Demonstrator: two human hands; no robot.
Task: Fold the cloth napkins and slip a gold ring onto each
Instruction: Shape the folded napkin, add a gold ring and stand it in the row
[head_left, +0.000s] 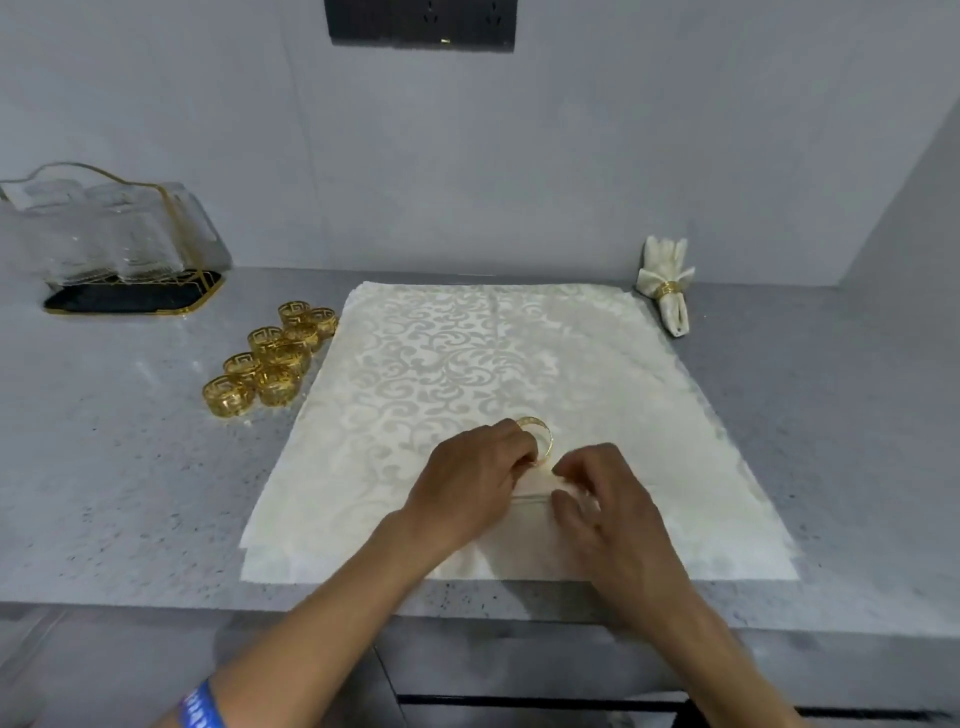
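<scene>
The left hand (475, 480) holds a gold ring (540, 438) upright, and the right hand (605, 501) pinches a gathered fold of the top napkin (524, 499) just beside it — on the flat stack of napkins (441, 364). Spare rings (270, 364) lie left; one finished napkin (667, 286) lies far right.

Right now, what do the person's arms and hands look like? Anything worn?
Both forearms are bare, with no sleeves in view. The left hand and right hand are bare too: no gloves, and no finger rings or watch that I can make out. The one worn item is a blue wristband with white markings on the left arm, near the frame's bottom edge.
</scene>
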